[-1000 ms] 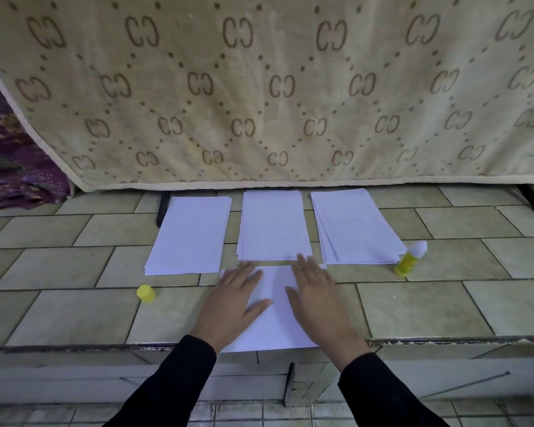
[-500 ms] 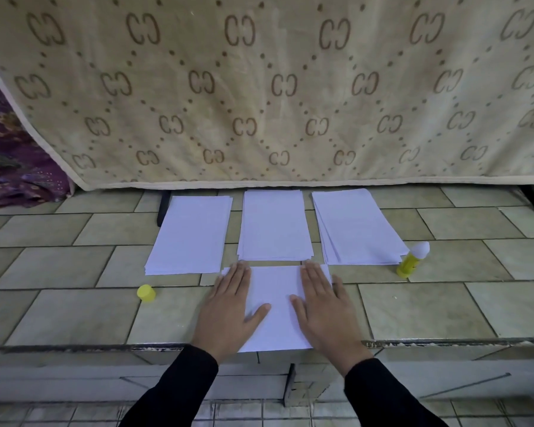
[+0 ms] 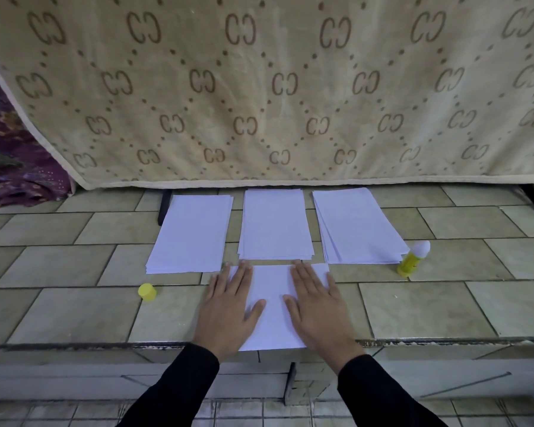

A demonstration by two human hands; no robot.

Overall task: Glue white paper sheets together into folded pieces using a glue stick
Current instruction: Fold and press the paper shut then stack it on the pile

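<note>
Head view: the left hand [image 3: 228, 306] and right hand [image 3: 318, 306] lie flat, palms down, fingers straight and slightly spread, on a thin white paper sheet [image 3: 270, 303] at the near edge of a pale green glazed tile ledge [image 3: 74, 312]. Each hand covers one side of the sheet and neither pinches anything. This looks like the pressing step, smoothing a glued or folded piece so it bonds flat, though no glue line or crease can be made out.

Beyond the fingertips sit three neat stacks of white rectangular paper: a left stack [image 3: 191, 232], a middle stack [image 3: 275, 223] and a slightly fanned right stack [image 3: 355, 226]. The uncapped yellow plastic glue stick [image 3: 412, 258], white tip up, stands just beside the right stack's near corner. Its small round yellow cap [image 3: 147, 292] lies well apart, left of the hands.

The next move probably calls for lifting the limp sheet cleanly off the slick tile, then reaching right for the stick. A beige woven cloth with brown letter motifs [image 3: 259, 87] hangs behind
</note>
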